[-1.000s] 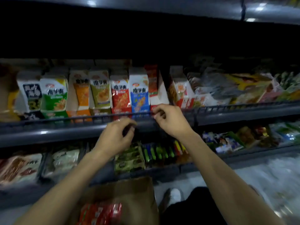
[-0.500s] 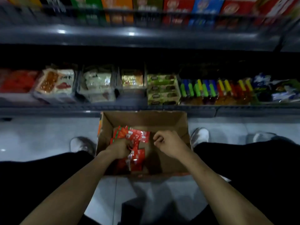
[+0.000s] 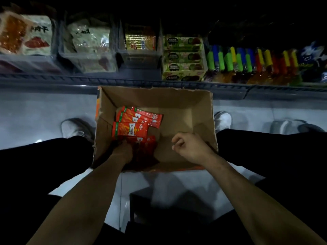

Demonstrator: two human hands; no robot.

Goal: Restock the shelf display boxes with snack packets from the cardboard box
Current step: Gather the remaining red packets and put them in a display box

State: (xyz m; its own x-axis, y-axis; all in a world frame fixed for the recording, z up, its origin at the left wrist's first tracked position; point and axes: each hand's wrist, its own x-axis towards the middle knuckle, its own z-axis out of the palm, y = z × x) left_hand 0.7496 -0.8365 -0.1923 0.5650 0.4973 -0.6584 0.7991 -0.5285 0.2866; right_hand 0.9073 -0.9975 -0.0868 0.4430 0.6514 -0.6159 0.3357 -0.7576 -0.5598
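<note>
My left hand (image 3: 123, 151) is down in the near-left corner of the open brown cardboard box (image 3: 177, 106), fingers buried among shadowed red snack packets (image 3: 131, 129); I cannot tell whether it has actually closed on any. The brighter packets lie just beyond it, toward the shelf, their long axes running left to right, so the left hand is plainly the nearer. My right hand (image 3: 190, 147) hovers over the bare right half, loosely curled and holding nothing. The clear plastic shelf display boxes (image 3: 139, 58) sit beyond.
</note>
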